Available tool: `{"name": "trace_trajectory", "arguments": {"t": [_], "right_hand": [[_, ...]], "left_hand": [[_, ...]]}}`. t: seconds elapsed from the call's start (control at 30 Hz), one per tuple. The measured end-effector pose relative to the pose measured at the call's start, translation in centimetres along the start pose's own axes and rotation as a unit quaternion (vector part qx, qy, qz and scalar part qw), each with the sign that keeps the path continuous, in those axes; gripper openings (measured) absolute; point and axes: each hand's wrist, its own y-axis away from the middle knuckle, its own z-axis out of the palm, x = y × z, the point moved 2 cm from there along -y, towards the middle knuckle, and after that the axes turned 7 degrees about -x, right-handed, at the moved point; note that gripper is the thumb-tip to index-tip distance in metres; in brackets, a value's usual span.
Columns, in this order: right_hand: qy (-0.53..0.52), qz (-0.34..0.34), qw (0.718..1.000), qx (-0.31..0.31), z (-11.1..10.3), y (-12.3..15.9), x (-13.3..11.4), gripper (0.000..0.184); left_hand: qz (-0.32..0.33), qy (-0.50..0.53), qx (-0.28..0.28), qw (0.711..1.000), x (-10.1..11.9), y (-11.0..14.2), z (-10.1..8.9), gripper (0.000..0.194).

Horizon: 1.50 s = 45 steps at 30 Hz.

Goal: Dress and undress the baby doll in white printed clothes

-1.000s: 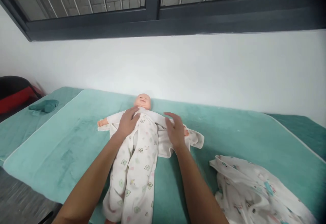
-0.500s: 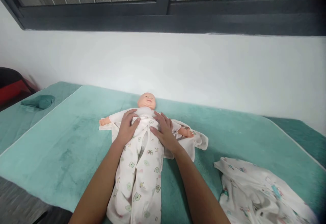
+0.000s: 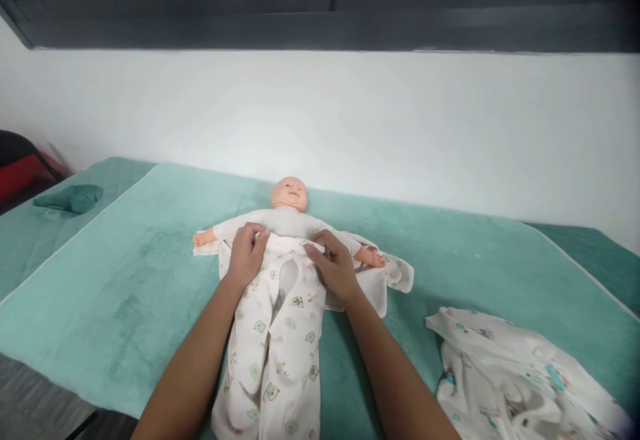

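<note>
A baby doll (image 3: 289, 195) lies on its back with its head toward the wall and both arms spread. White baby pants (image 3: 270, 347) with a green animal print cover its front from the chest down, an opening showing at the crotch. My left hand (image 3: 247, 253) pinches the waistband at the left side. At the right side of the waistband, my right hand (image 3: 334, 260) has its fingers closed on the cloth too. Beneath the doll spreads a white printed baby shirt (image 3: 373, 290), its sleeve reaching out to the right.
A crumpled white printed cloth (image 3: 525, 380) lies at the front right of the green padded bed (image 3: 125, 280). The bed has a face hole (image 3: 70, 199) at the left. Behind stand a white wall and a dark window frame (image 3: 200, 23).
My fingers have gone from lying spread on the doll's chest to gripping the waistband. The waistband now looks stretched straighter across the chest.
</note>
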Motion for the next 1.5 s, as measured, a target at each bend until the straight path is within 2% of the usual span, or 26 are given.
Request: {"name": "trace_trajectory", "arguments": {"t": [0.07,0.17,0.27,0.37,0.43,0.47,0.5,0.57,0.6,0.67,0.73,0.8,0.9,0.97,1.03,1.1,1.2,1.27,1.33,1.37,1.43,1.5], "right_hand": [[-0.05,0.055,0.997,-0.011,-0.1,0.1,0.2,0.04],[-0.05,0.109,0.992,-0.036,-0.4,0.2,0.5,0.045],[-0.004,0.127,0.987,-0.097,-1.1,0.4,0.8,0.049],[0.021,0.14,0.973,-0.182,-2.3,1.0,1.2,0.041],[0.037,0.141,0.963,-0.228,-2.9,1.8,1.2,0.032],[0.048,0.136,0.96,-0.241,-3.1,2.2,1.0,0.033],[0.061,0.127,0.959,-0.244,-3.2,2.6,0.8,0.037],[0.09,0.11,0.962,-0.233,-3.0,3.4,0.3,0.038],[0.105,0.104,0.964,-0.219,-2.7,3.7,0.1,0.034],[0.139,0.096,0.968,-0.184,-2.1,4.5,-0.1,0.03],[0.177,0.088,0.97,-0.144,-1.5,5.5,0.0,0.03],[0.22,0.073,0.968,-0.09,-0.9,6.6,0.2,0.023],[0.289,0.027,0.957,-0.001,-0.1,8.2,0.1,0.009],[0.311,0.01,0.95,0.026,0.4,8.8,-0.1,0.009],[0.286,0.025,0.958,0.012,0.8,8.9,-0.2,0.014],[0.221,0.061,0.973,-0.029,0.9,8.8,-0.4,0.018],[0.115,0.095,0.983,-0.11,0.5,8.9,-0.9,0.022],[0.073,0.09,0.983,-0.145,0.3,9.5,-1.3,0.028],[0.074,0.075,0.983,-0.149,0.3,10.2,-1.6,0.034],[0.091,0.07,0.983,-0.14,0.5,10.6,-1.7,0.03],[0.145,0.063,0.982,-0.108,1.0,11.3,-1.9,0.02],[0.2,0.045,0.976,-0.071,1.7,11.9,-2.1,0.025]], "left_hand": [[-0.016,0.002,-0.001,1.0,-0.2,0.0,-0.1,0.024],[-0.032,0.018,-0.01,0.999,-0.5,-0.2,-0.4,0.026],[-0.041,0.034,-0.027,0.998,-0.9,-0.3,-0.7,0.034],[-0.049,0.04,-0.049,0.997,-1.5,0.1,-1.3,0.039],[-0.049,0.061,-0.099,0.992,-1.9,0.9,-1.9,0.03],[-0.048,0.08,-0.134,0.987,-2.0,1.5,-2.3,0.028],[-0.048,0.101,-0.171,0.979,-2.2,2.1,-2.6,0.035],[-0.054,0.129,-0.216,0.966,-2.4,3.5,-3.1,0.054],[-0.057,0.129,-0.215,0.967,-2.5,4.2,-3.3,0.058],[-0.051,0.089,-0.169,0.98,-2.8,5.4,-3.4,0.05],[-0.019,0.013,-0.101,0.995,-3.1,6.3,-3.2,0.036],[0.019,-0.068,-0.051,0.996,-3.2,7.0,-2.9,0.026],[0.037,-0.127,-0.028,0.991,-3.2,7.7,-2.6,0.017],[0.021,-0.107,-0.044,0.993,-3.2,7.9,-2.7,0.016],[0.0,-0.065,-0.071,0.995,-3.1,8.0,-3.2,0.022],[-0.013,-0.008,-0.118,0.993,-3.1,8.1,-4.0,0.03],[-0.017,0.059,-0.225,0.972,-3.2,8.5,-5.2,0.054],[0.0,0.072,-0.261,0.963,-3.3,8.8,-5.7,0.064],[0.043,0.061,-0.249,0.966,-3.2,9.0,-5.9,0.055],[0.068,0.048,-0.234,0.969,-3.2,9.1,-5.8,0.046],[0.11,0.01,-0.206,0.972,-2.9,9.5,-5.5,0.031],[0.13,-0.044,-0.192,0.972,-2.7,9.9,-5.3,0.02]]}}
